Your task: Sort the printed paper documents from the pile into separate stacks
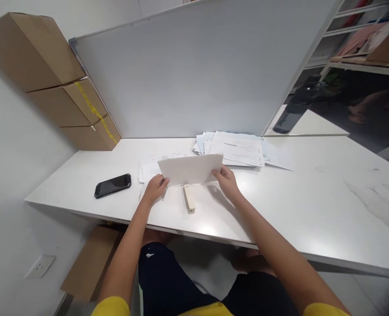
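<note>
Between my hands a sheet of paper point(190, 170) is held up, tilted, over the desk; whether it is one sheet or several I cannot tell. My left hand point(156, 188) pinches its left edge with the thumb on the near face. On the opposite edge, my right hand point(226, 181) grips it the same way. Just below the paper's lower edge lies a cream stapler point(189, 199), touched by neither hand. Behind my left hand are loose papers point(150, 170), partly covered by the held paper. A larger pile of printed sheets point(238, 148) lies farther back to the right.
A black phone point(113, 185) rests on the white desk point(296, 206), left of my hands. Stacked cardboard boxes point(49, 57) stand at the back left. A whiteboard point(187, 74) rises behind the desk. At the back right is a dark bottle point(294, 107).
</note>
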A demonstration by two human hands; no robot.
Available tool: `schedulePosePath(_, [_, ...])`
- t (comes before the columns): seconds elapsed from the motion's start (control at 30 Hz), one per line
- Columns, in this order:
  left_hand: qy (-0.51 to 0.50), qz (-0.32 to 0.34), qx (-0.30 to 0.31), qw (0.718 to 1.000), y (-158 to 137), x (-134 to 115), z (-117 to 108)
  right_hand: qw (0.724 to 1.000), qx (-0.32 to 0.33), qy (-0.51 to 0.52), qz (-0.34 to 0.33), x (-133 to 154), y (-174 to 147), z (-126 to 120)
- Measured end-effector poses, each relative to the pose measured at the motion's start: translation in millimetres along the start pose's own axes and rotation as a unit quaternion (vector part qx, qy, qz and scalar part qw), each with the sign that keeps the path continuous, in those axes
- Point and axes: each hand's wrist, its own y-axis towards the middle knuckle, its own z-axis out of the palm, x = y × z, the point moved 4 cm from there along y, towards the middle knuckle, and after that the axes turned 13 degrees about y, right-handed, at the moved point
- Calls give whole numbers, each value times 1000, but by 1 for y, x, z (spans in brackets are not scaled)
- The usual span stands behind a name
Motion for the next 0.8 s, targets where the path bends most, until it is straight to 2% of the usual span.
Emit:
schedulePosePath(0.1, [56, 57, 37, 996, -2, -14, -5, 999, -42, 15, -26, 27, -6, -1])
schedulePosePath(0.17, [71, 66, 28, 995, -3, -21, -10, 999, -35, 18, -2, 41, -23, 2])
schedulePosePath(0.27, [83, 70, 10, 994, -2, -23, -12, 991, 70, -4, 115, 43, -73, 9])
schedulePosePath(0.37, [103, 76, 1, 992, 3, -17, -5, 959, 174, -6, 223, 32, -136, 3])
schedulePosePath(0.47, [137, 91, 13, 986, 8, -8, 7, 944, 179, -26, 275, 30, -169, -23])
schedulePosePath(0.6, [156, 97, 18, 983, 6, -3, 13, 952, 114, -108, 263, 44, -155, -52])
schedulePosePath(0.7, [158, 93, 15, 983, 3, -5, 12, 955, 78, -147, 246, 49, -134, -55])
schedulePosePath(0.8, [160, 87, 17, 983, 3, -6, 11, 952, 58, -148, 263, 40, -127, -55])
